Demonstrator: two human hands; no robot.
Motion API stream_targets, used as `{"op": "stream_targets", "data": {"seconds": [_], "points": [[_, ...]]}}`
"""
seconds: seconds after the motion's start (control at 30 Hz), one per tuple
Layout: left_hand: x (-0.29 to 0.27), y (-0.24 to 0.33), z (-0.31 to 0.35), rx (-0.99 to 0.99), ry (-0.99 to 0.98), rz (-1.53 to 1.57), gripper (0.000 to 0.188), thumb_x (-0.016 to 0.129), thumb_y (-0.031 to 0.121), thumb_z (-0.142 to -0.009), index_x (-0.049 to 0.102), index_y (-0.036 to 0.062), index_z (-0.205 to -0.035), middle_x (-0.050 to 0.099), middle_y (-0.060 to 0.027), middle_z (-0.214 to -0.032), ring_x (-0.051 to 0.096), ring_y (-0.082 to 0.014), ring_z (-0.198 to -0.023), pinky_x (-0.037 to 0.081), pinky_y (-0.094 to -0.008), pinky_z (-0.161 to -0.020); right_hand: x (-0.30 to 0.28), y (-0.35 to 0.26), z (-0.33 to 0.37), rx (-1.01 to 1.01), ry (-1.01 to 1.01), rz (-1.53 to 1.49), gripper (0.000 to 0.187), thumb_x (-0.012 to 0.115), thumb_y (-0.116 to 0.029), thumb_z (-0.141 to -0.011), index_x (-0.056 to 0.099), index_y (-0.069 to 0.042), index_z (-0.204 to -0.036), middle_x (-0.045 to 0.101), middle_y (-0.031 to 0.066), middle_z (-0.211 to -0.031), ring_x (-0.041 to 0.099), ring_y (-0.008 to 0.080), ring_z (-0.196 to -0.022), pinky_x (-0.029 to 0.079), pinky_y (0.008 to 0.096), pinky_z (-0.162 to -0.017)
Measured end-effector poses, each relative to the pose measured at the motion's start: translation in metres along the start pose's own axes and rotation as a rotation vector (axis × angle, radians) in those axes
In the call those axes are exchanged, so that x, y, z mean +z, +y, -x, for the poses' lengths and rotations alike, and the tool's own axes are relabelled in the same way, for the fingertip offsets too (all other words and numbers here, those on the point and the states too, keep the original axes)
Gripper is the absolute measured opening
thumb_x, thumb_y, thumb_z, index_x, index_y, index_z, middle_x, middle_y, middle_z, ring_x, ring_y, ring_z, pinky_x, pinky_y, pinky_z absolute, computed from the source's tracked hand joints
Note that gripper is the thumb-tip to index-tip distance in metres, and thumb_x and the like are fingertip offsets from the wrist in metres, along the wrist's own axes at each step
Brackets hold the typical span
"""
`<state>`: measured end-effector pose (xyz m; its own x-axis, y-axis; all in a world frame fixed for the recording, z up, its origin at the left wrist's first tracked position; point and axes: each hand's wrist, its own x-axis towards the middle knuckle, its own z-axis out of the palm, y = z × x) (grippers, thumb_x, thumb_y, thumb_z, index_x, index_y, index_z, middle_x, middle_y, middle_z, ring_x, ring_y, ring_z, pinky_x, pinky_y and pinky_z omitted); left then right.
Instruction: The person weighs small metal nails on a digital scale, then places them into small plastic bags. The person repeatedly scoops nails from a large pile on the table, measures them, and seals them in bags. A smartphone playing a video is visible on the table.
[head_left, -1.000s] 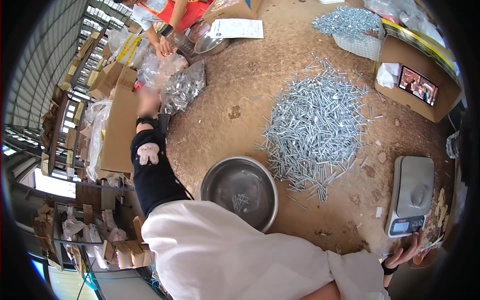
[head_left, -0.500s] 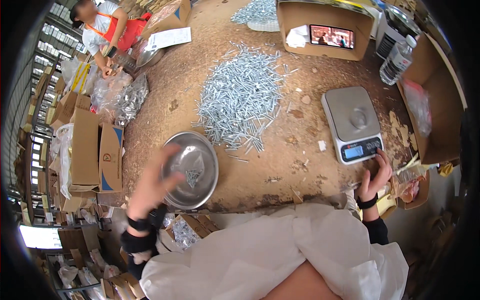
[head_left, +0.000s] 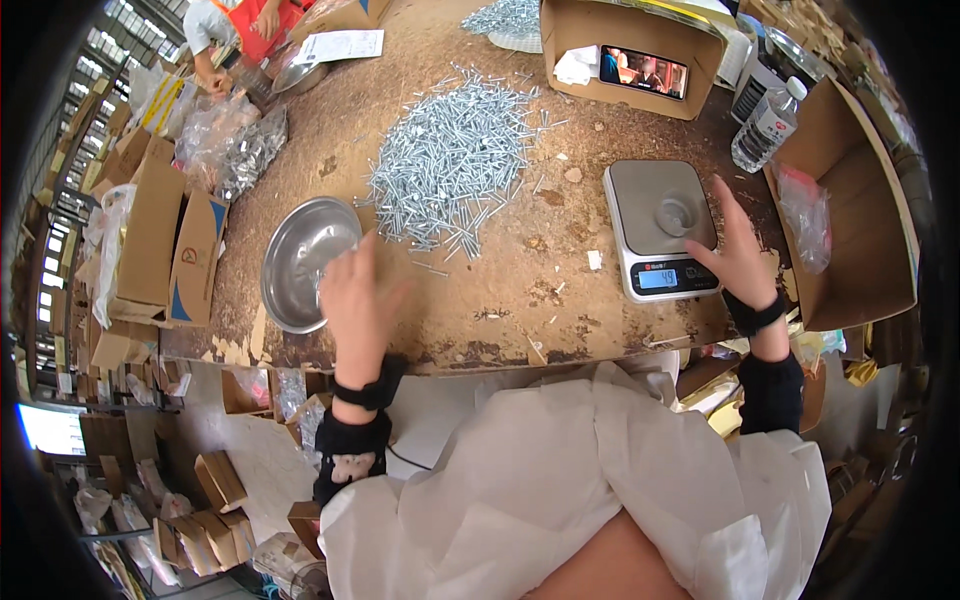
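My left hand (head_left: 360,305) hovers at the right rim of a round steel bowl (head_left: 290,285), covering part of its inside. Motion blurs its fingers, so whether they hold anything is hidden. A white digital scale (head_left: 625,270) with a grey metal pan stands to the right, its display lit. On the pan sits a small, round, see-through dish (head_left: 675,215). My right hand (head_left: 742,255) is open beside the dish, thumb and fingers apart, over the scale's right edge. Between bowl and scale, farther back, lies a large heap of silvery screws (head_left: 450,165).
A cardboard box on its side (head_left: 640,95) holds a phone (head_left: 643,73) playing video. A water bottle (head_left: 768,125) and another open carton (head_left: 860,240) stand right. Cartons (head_left: 150,240) and plastic bags (head_left: 215,140) line the left. At far left, another person's hand (head_left: 212,82) touches things.
My right hand has lifted from the scale's buttons to beside the dish and opened. My left hand has shifted from the bowl's left side to its right rim. The view has shifted.
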<state>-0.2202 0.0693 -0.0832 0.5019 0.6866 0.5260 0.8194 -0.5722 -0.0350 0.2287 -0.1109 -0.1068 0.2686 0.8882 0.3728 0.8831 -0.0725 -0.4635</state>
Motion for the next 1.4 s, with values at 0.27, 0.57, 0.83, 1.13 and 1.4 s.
{"op": "stream_targets", "data": {"seconds": [0.27, 0.57, 0.83, 1.13, 1.4], "points": [[0.067, 0.013, -0.041, -0.197, -0.472, 0.126, 0.083, 0.091, 0.043, -0.063, 0.054, -0.0087, -0.116, 0.069, -0.0235, -0.081, 0.07, -0.0378, -0.082, 0.055, -0.0441, -0.069, 0.012, -0.012, -0.034, -0.069, -0.105, -0.004, 0.078, 0.077, -0.016, -0.081, 0.039, -0.005, -0.148, 0.064, 0.0211, -0.119, 0.059, 0.0397, -0.115, 0.046, 0.0443, -0.099], [0.084, 0.032, -0.064, -0.046, -0.466, 0.356, 0.064, 0.088, 0.028, -0.071, 0.056, 0.0048, -0.121, 0.068, -0.017, -0.082, 0.068, -0.0355, -0.078, 0.051, -0.0438, -0.068, 0.042, -0.118, -0.03, -0.242, -0.192, -0.241, 0.07, 0.078, -0.009, -0.073, 0.048, -0.003, -0.136, 0.061, 0.0185, -0.118, 0.061, 0.0366, -0.112, 0.052, 0.0425, -0.092], [0.074, 0.062, -0.085, 0.268, -0.49, 0.52, 0.047, 0.085, 0.008, -0.068, 0.065, 0.0071, -0.111, 0.066, -0.0107, -0.087, 0.067, -0.0274, -0.078, 0.052, -0.0379, -0.068, 0.133, -0.155, -0.061, -0.076, -0.358, 0.159, 0.058, 0.081, -0.034, -0.073, 0.06, 0.001, -0.113, 0.066, 0.0194, -0.089, 0.069, 0.0333, -0.077, 0.056, 0.0409, -0.066], [0.088, 0.054, -0.073, 0.206, -0.527, 1.081, 0.054, 0.067, -0.009, -0.077, 0.056, -0.0006, -0.13, 0.067, -0.0204, -0.107, 0.067, -0.0368, -0.097, 0.055, -0.0406, -0.083, 0.156, -0.159, -0.077, -0.101, -0.269, -0.153, 0.081, 0.08, -0.015, -0.079, 0.039, 0.0, -0.147, 0.056, 0.023, -0.118, 0.061, 0.0401, -0.108, 0.052, 0.0448, -0.091], [0.073, 0.053, -0.089, 0.193, -0.078, 1.124, 0.047, 0.064, -0.004, -0.084, 0.059, 0.0008, -0.131, 0.067, -0.0127, -0.124, 0.065, -0.0219, -0.109, 0.049, -0.0347, -0.095, 0.146, -0.147, -0.089, -0.16, -0.137, -0.65, 0.08, 0.079, -0.006, -0.077, 0.039, -0.002, -0.146, 0.051, 0.0242, -0.129, 0.055, 0.0428, -0.12, 0.046, 0.0449, -0.102]]}}
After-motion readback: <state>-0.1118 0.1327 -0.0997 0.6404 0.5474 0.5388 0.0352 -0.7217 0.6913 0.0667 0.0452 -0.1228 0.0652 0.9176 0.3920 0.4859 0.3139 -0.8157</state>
